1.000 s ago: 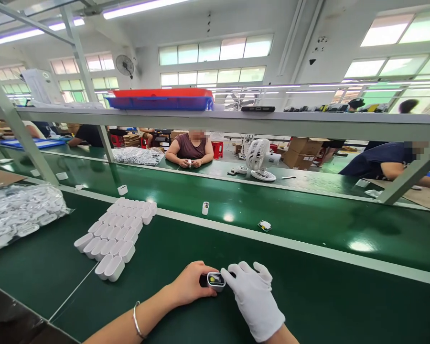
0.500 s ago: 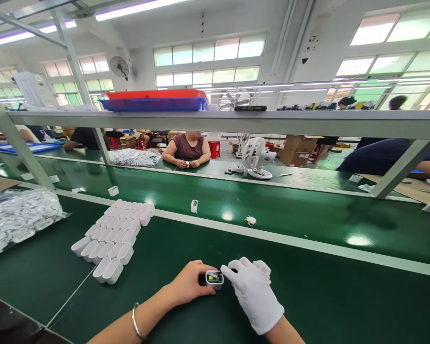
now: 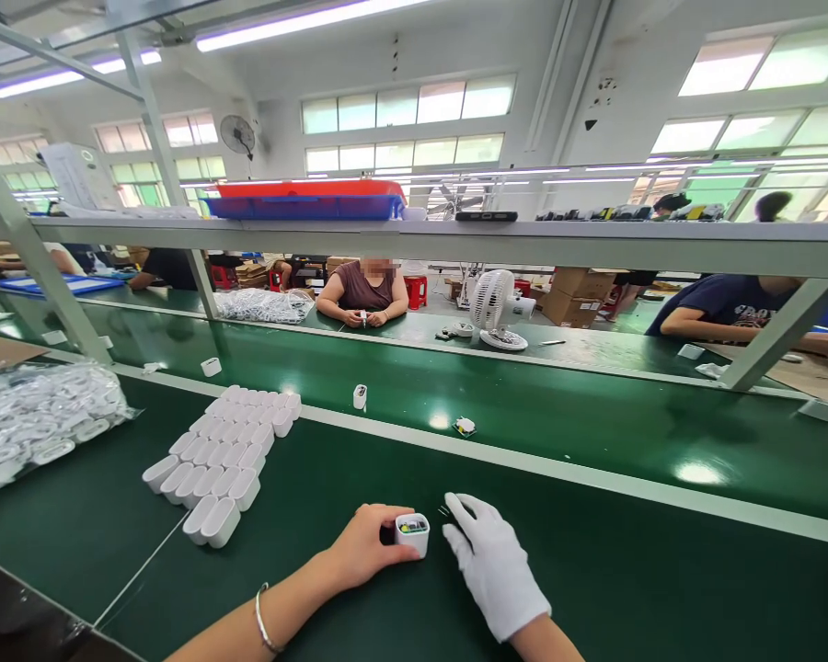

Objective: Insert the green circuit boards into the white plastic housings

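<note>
Bare, my left hand (image 3: 369,544) grips a white oval plastic housing (image 3: 419,544) between thumb and fingers, its open top facing up. A circuit board with a yellow part (image 3: 412,526) shows inside the housing. To its right, my right hand (image 3: 493,561) wears a white glove, with thumb and forefinger spread apart and no longer at the housing. Thin shiny metal pins (image 3: 443,510) show beside its fingertips; whether the fingers touch them I cannot tell.
Rows of white housings (image 3: 224,446) stand at left, beside a clear bag of white parts (image 3: 45,418). On the green belt (image 3: 545,414) sit a filled housing (image 3: 360,396) and a circuit board (image 3: 465,427). A shelf (image 3: 414,241) crosses above. Opposite sits another person (image 3: 362,290).
My gloved right hand has drawn back from the housing, its thumb and forefinger now apart. The housing is tipped more upright. The filled housing and board on the belt have moved left.
</note>
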`<state>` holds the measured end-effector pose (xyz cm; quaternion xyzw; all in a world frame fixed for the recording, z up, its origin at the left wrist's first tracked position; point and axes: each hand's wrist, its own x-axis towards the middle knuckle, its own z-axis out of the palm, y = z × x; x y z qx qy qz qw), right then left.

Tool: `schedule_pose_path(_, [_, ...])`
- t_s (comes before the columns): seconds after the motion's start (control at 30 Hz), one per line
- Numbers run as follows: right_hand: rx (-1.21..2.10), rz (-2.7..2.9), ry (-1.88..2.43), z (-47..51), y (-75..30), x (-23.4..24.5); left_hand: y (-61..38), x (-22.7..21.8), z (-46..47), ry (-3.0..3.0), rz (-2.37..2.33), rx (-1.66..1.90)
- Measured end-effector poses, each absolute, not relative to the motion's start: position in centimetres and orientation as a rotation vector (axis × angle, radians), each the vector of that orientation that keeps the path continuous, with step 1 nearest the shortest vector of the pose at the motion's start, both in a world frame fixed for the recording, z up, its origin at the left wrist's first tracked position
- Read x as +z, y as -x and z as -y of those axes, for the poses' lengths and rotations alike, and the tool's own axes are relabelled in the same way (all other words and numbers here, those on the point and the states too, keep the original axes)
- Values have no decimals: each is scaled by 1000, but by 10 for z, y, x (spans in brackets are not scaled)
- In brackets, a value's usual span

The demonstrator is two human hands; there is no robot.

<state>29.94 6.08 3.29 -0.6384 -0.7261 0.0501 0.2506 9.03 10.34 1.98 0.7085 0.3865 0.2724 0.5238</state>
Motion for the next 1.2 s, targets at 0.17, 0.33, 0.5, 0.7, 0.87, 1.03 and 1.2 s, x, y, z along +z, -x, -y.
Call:
schedule_pose_path(0.17, [1213,1505,1158,-49,-263,29,-95,2,-108,-1360,-754,715])
schedule_pose_path(0.33, [1843,728,927,-51,-251,26,-99,10,-105,-1308,-647,614])
schedule_pose_path(0.5, [1903,527,897,-56,-255,29,-95,24,-104,-1280,-600,564])
schedule_pose_path(0.7, [1840,664,985,-53,-252,37,-92,26,-106,-1278,-595,522])
schedule_pose_path(0.87, [1873,718,934,-50,-255,43,-92,18,-107,-1329,-668,531])
schedule_pose_path(1.03, [1703,1125,1118,-70,-277,41,-81,33,-113,-1741,-1039,536])
schedule_pose_path(1.2, [477,1423,1769,-147,-329,52,-39,67,-124,-2008,-1944,581])
